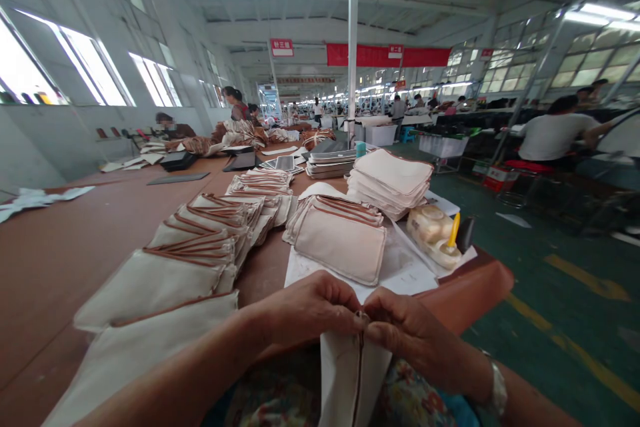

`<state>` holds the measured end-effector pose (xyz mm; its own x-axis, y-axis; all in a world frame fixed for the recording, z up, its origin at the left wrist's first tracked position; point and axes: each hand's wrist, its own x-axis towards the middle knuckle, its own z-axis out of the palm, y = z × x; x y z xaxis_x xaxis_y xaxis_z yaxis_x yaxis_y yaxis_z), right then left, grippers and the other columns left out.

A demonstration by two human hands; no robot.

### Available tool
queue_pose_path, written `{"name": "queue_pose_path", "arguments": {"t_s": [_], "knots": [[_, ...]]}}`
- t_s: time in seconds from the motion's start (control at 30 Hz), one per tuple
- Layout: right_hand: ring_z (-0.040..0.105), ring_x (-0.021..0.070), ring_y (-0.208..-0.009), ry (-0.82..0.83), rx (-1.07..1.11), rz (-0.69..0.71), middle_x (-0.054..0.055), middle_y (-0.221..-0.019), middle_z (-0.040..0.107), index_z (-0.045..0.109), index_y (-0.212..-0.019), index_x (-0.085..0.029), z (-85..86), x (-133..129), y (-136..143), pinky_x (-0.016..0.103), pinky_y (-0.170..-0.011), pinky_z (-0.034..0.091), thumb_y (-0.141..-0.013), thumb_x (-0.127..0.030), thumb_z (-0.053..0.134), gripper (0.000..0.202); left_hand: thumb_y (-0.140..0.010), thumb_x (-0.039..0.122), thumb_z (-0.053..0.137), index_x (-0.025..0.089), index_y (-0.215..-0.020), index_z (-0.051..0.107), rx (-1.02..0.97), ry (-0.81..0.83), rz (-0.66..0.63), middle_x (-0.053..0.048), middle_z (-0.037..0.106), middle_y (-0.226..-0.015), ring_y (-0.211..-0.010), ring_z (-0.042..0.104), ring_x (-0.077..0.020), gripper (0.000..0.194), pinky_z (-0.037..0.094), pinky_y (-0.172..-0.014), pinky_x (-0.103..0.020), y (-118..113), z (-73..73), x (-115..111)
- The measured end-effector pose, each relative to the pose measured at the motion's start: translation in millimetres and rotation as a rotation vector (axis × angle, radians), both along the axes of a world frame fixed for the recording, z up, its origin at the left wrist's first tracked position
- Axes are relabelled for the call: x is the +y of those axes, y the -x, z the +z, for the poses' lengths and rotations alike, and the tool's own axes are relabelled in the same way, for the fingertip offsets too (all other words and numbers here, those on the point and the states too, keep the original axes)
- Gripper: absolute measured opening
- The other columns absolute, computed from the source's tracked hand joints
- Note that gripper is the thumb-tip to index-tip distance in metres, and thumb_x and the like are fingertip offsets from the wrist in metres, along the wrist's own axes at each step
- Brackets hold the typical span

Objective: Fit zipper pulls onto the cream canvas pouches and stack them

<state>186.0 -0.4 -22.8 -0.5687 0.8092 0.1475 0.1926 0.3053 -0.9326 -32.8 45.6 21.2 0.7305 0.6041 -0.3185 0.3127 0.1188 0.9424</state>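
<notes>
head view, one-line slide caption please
Left hand and right hand pinch a pale cloth piece near stacked pieces on a brown table.

We note the desk point(55, 267) spreading left and ahead of us. Left hand point(313, 307) and right hand point(410, 330) meet at its near edge, held panel point(337, 373) below them. Just beyond the hands: middle pile point(340, 243), on a paper sheet point(413, 272). Left of that pile we log an overlapping row of panels point(200, 237), running away from us. Behind the middle pile, to the right: second pile point(393, 177). Container point(430, 230) to the right of both, near the desk's right edge. Flat boards point(330, 165) behind the piles; scraps point(45, 199) far left.
</notes>
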Motion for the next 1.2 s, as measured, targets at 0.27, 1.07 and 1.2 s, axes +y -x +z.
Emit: {"name": "queue_pose_path", "arguments": {"t_s": [0.27, 1.07, 1.2], "knots": [[0.047, 0.0156, -0.073, -0.003, -0.107, -0.013, 0.0, -0.077, 0.052, 0.059, -0.088, -0.016, 7.0, -1.9, -0.2, 0.026, -0.066, 0.038, -0.1, -0.042, 0.044, 0.032, -0.065, 0.029, 0.061, 0.01, -0.082, 0.072, 0.143, -0.046, 0.027, 0.0, 0.058, -0.065, -0.058, 0.043, -0.011, 0.028, 0.036, -0.056, -0.022, -3.3, -6.5, -2.1], [0.051, 0.0155, -0.066, 0.042, -0.068, -0.238, 0.001, -0.07, 0.06, 0.064, -0.083, -0.013, -6.3, 1.3, -2.0, 0.026, -0.061, 0.039, -0.089, -0.028, 0.058, 0.018, -0.087, 0.021, 0.043, 0.017, -0.07, 0.052, 0.355, -0.716, -0.039, 0.004, 0.051, -0.066, -0.062, 0.042, -0.0097, 0.02, 0.029, -0.055, -0.021, -20.9, -10.4, -23.5], [0.056, 0.017, -0.066, 0.031, -0.089, -0.307, 0.003, -0.072, 0.066, 0.067, -0.084, -0.014, -8.4, -5.7, -0.8, 0.026, -0.06, 0.041, -0.088, -0.028, 0.058, 0.017, -0.09, 0.02, 0.04, 0.018, -0.076, 0.054, 0.401, -0.819, -0.048, 0.002, 0.056, -0.071, -0.063, 0.044, -0.0108, 0.02, 0.031, -0.057, -0.022, -17.5, -13.1, -28.7]]}}
